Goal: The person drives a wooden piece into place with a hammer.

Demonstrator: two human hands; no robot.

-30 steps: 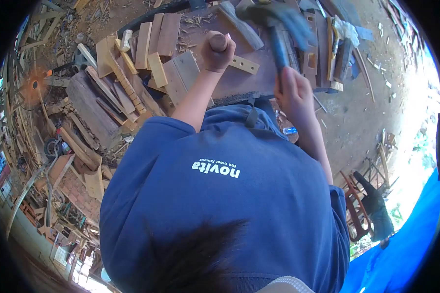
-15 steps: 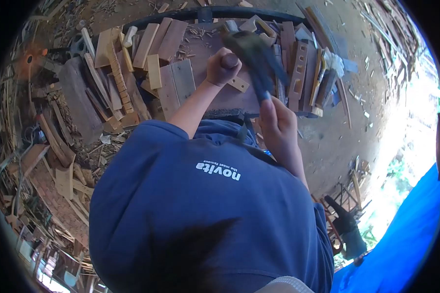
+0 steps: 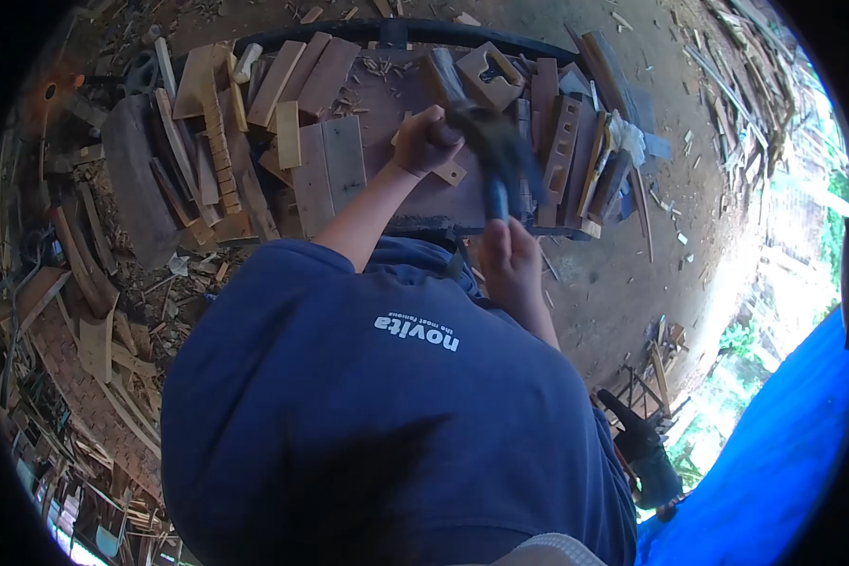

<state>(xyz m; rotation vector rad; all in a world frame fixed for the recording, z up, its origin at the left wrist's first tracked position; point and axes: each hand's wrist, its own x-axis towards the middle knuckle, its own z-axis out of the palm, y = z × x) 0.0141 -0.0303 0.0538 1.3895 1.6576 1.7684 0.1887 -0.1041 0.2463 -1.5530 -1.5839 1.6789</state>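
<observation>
My left hand [image 3: 419,143] is closed around the upright round brown handle of a chisel [image 3: 446,133], its end pointing up at me; the blade is hidden below the fist. Beneath that hand, a pale wood piece with small holes [image 3: 451,174] lies on the bench board. My right hand [image 3: 510,262] grips the lower end of a hammer [image 3: 496,193]. Its handle is bluish, and its dark head, smeared by motion, overlaps the area just right of the chisel handle.
Boards and sticks [image 3: 328,170] are stacked on the bench's left side. At right lie a board with a row of square slots [image 3: 558,156] and a cut wood block [image 3: 491,75]. Wood chips [image 3: 384,68] lie at the back. A blue sheet [image 3: 774,443] hangs at lower right.
The hammer head has swung down toward the chisel handle, and my right hand has dropped slightly. My left hand keeps its grip. The whole view has shifted a little.
</observation>
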